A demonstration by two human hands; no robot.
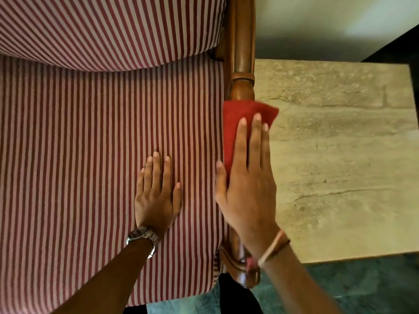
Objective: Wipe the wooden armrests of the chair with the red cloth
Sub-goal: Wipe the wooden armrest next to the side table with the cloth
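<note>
The chair's right wooden armrest [242,53] runs from the top of the view down to its front end near my wrist. The red cloth [235,118] is draped over the armrest's middle. My right hand [247,184] lies flat on the cloth, fingers extended, pressing it onto the wood and covering that stretch of armrest. My left hand [156,196] rests flat, fingers spread, on the red-and-white striped seat cushion [90,155], holding nothing. The other armrest is out of view.
A striped back cushion [108,26] fills the top left. A beige marble-topped side table [344,155] stands directly right of the armrest. Green-grey floor [353,288] shows at the bottom right.
</note>
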